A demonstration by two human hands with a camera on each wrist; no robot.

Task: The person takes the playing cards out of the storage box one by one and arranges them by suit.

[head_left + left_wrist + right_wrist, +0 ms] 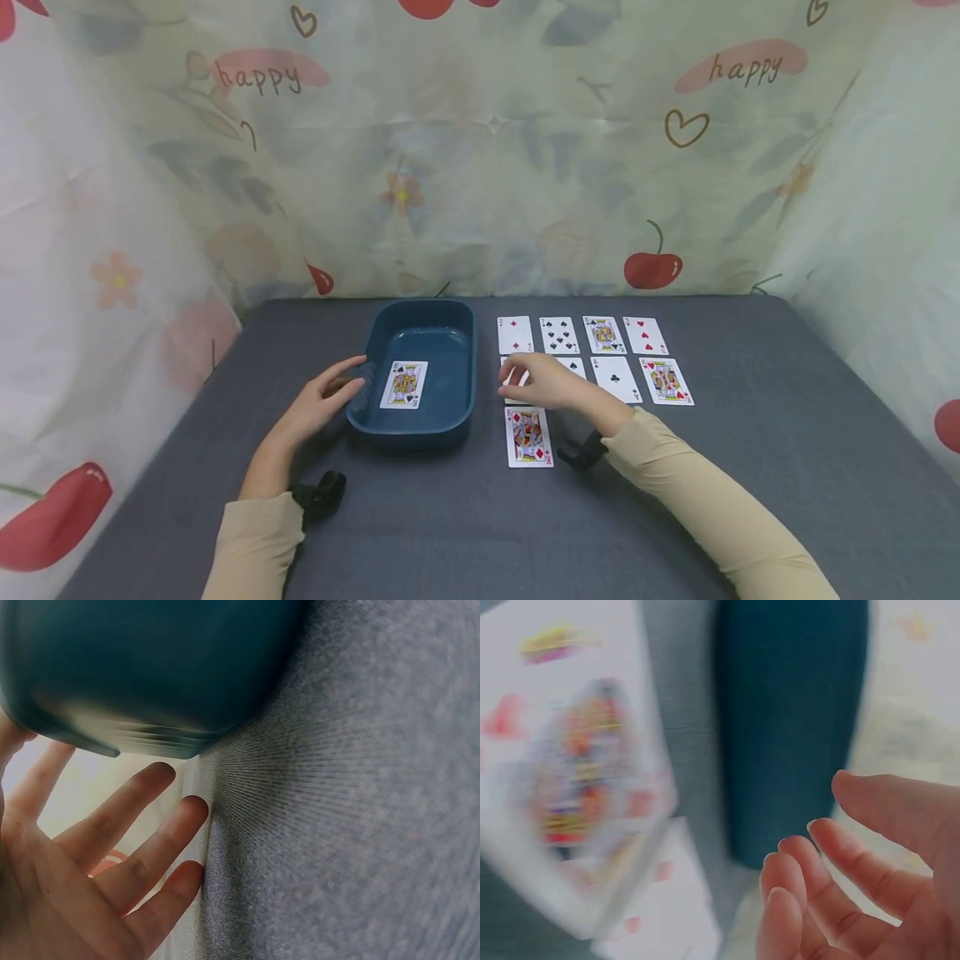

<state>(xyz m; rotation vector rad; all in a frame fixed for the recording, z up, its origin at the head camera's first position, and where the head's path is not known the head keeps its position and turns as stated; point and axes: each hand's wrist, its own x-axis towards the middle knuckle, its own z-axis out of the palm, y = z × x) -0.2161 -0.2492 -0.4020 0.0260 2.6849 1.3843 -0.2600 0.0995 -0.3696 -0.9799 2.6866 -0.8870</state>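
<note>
Hands [545, 382] worked beside a blue tray [457, 398].
Left hand [324, 398] touched its 9 o'clock rim, fingers loose; right hand hovered over 1 card [513, 385], grasping nothing.

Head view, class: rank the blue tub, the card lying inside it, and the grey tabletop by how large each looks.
1. grey tabletop, by far the largest.
2. blue tub, which takes up a small part of the table.
3. card inside the tub, smallest, covering only part of the tub's floor.

tray [457, 367]: smooth glossy teal plastic | table [750, 467]: matt grey woven cloth | cards [528, 436]: glossy paper
</note>
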